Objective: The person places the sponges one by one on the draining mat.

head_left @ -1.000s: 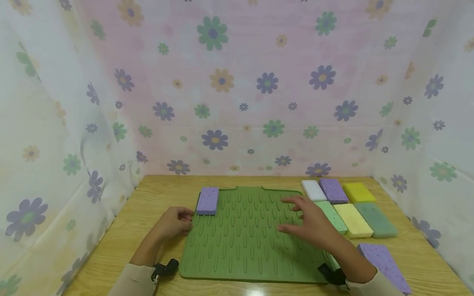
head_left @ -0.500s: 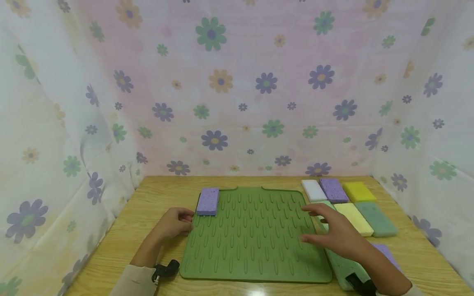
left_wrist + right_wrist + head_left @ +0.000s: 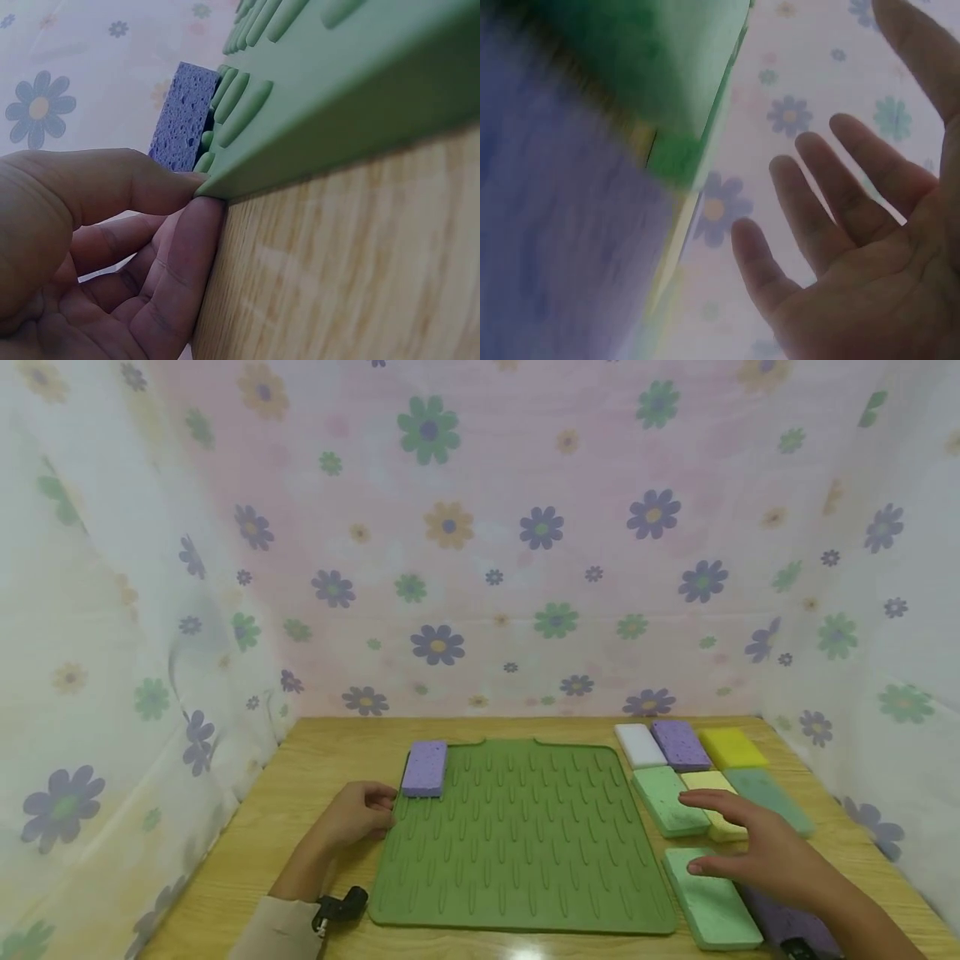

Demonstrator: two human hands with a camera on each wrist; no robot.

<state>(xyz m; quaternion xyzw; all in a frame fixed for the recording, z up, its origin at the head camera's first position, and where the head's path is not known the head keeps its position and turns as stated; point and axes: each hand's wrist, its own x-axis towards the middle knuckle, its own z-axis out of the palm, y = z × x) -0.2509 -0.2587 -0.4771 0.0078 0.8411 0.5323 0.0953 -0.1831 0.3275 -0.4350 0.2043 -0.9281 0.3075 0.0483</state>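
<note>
A green ridged silicone mat [image 3: 525,839] lies flat on the wooden table, with a purple sponge [image 3: 425,768] on its far left corner. My left hand [image 3: 352,814] is at the mat's left edge; in the left wrist view its thumb and a finger pinch that edge. Spread and holding nothing, my right hand [image 3: 772,856] hovers over the sponges right of the mat. Below it are a light green sponge [image 3: 712,910] and a partly hidden purple sponge [image 3: 795,927]. Another light green sponge [image 3: 667,802] and a pale yellow sponge [image 3: 701,785] lie just beyond its fingertips.
Farther back on the right lie a white sponge [image 3: 639,745], a second purple sponge [image 3: 680,745], a bright yellow sponge [image 3: 733,748] and a grey-green sponge [image 3: 768,797]. A flowered curtain [image 3: 480,568] encloses the table at the back and both sides.
My right hand has moved right, from above the mat to above the sponges, uncovering the front light green sponge. The left hand stays at the mat's edge.
</note>
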